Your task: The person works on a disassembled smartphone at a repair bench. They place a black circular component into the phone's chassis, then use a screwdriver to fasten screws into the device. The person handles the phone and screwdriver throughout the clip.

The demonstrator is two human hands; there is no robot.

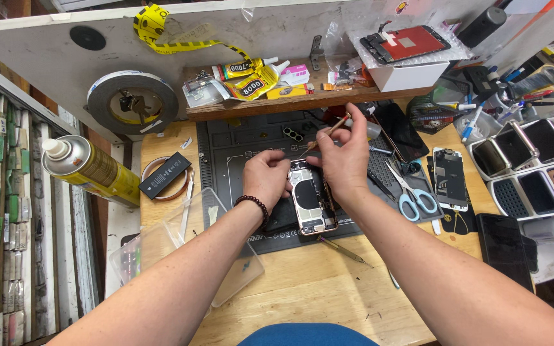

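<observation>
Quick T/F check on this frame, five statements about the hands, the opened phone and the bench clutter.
1. The right hand holds a thin stick-like tool. True.
2. The left hand lies flat on the bare wood, away from the opened phone. False: it rests at the phone's left edge, on the dark work mat.
3. Blue-handled scissors lie right of the phone. True.
4. The spray can stands upright on the shelf. False: it lies tilted at far left.
5. A bead bracelet is on the left wrist. True.

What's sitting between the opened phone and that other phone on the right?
Blue-handled scissors lie between the opened phone and the other opened phone, seen from the head camera.
</observation>
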